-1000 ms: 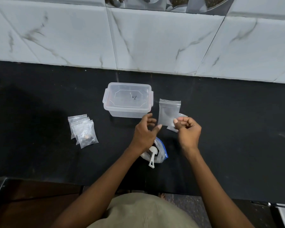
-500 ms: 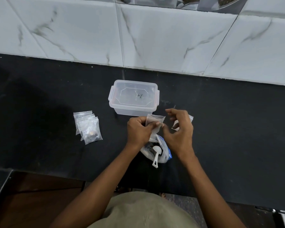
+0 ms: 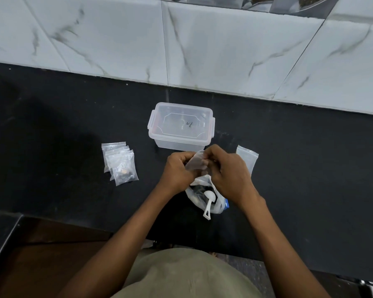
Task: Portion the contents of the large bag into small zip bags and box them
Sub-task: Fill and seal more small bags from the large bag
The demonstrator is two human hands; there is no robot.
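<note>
My left hand [image 3: 178, 168] and my right hand [image 3: 228, 173] both pinch one small clear zip bag [image 3: 195, 163] between them, just above the large bag. The large clear bag [image 3: 205, 195] lies on the black counter below my hands, open, with dark contents and a white plastic scoop [image 3: 208, 203] sticking out of it. A lidded clear plastic box [image 3: 180, 126] stands just behind my hands. Filled small zip bags [image 3: 121, 163] lie stacked to the left. Empty small zip bags [image 3: 247, 159] lie to the right, partly hidden by my right hand.
The black counter [image 3: 310, 168] ends at a white marble-tiled wall [image 3: 224, 50] behind the box. The counter's front edge runs near my body, with a dark wooden surface [image 3: 41, 254] lower left.
My right hand held an empty zip bag up to the right of the box. My left hand then took it, and both hands now pinch it together over the large bag.
</note>
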